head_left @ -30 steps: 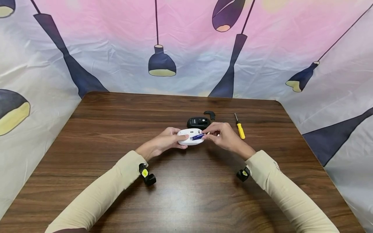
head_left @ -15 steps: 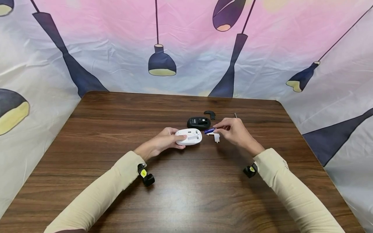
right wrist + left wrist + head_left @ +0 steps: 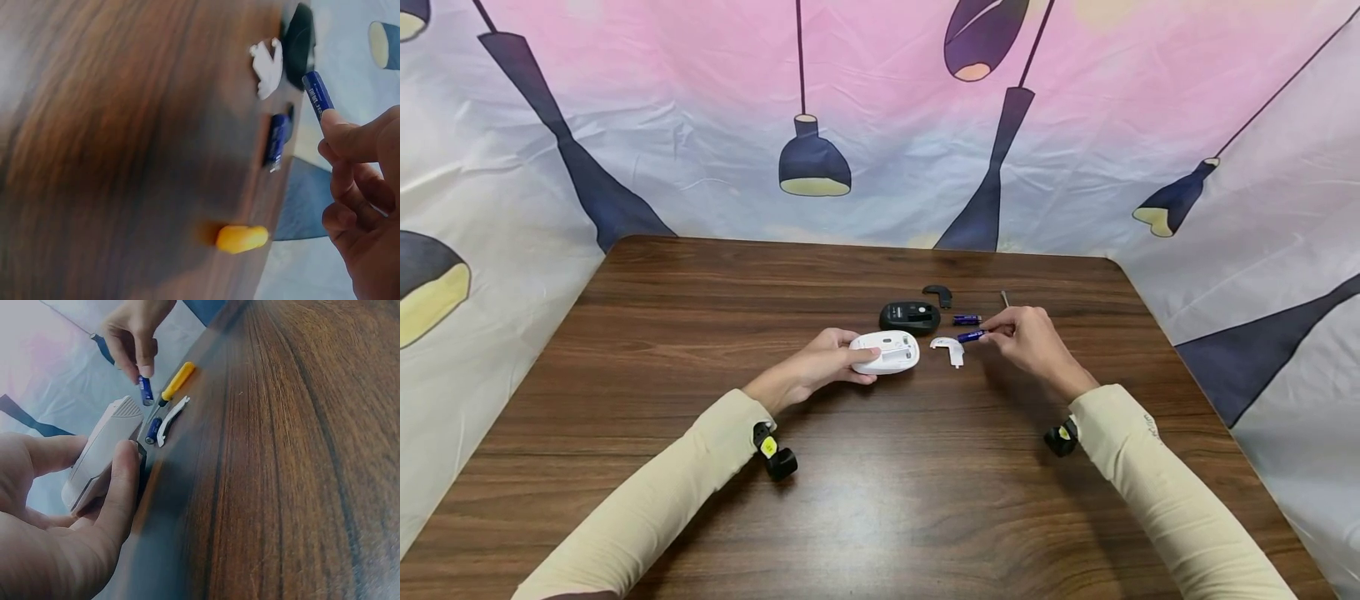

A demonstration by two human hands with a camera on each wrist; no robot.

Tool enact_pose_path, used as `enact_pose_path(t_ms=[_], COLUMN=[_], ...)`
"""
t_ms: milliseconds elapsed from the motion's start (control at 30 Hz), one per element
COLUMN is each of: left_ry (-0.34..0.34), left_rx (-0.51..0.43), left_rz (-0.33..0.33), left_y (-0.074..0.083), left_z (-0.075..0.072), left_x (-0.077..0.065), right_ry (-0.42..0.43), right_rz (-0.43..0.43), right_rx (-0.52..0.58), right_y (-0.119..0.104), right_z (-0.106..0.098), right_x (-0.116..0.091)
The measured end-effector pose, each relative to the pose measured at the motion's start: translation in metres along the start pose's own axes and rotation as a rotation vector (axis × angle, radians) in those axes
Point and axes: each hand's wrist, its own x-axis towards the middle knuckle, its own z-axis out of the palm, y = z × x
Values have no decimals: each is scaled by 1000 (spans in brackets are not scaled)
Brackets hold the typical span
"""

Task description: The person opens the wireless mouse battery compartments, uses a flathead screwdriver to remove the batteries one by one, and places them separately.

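Observation:
My left hand point(image 3: 822, 364) grips a white computer mouse point(image 3: 901, 353), turned underside up, its battery slot bare. The thumb lies across the underside. To the right, my right hand point(image 3: 1026, 337) pinches a blue battery point(image 3: 317, 94) by one end between thumb and fingertips; in the right wrist view it is held above the table. A second blue battery point(image 3: 966, 320) lies on the table just behind it. Between the white mouse and the right hand lies a white battery cover point(image 3: 951, 348). The left wrist view shows the white mouse point(image 3: 109, 450) held edge-on.
Behind the white mouse a black mouse point(image 3: 910, 317) lies underside up. A black battery cover point(image 3: 938, 293) is beyond it. A screwdriver with a yellow handle point(image 3: 181, 378) lies at the right, mostly hidden by the right hand in the head view. A printed cloth hangs behind the table point(image 3: 737, 275).
My right hand has drawn a battery out of the white mouse and carried it right. The white battery cover and second battery have come into clear sight. My left hand has barely shifted.

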Motion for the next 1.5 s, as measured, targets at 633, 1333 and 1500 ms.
enact_pose_path(t_ms=[633, 1333, 1500], left_ry=[22, 100, 122], left_rx=[36, 210, 243], left_rz=[14, 3, 9], left_y=[-1, -3, -2], left_z=[1, 11, 11], left_x=[3, 13, 12], right_ry=[-76, -92, -86], right_rz=[103, 46, 48], right_rx=[-106, -217, -209], right_y=[28, 34, 34], right_z=[8, 11, 11], right_x=[-2, 1, 1])
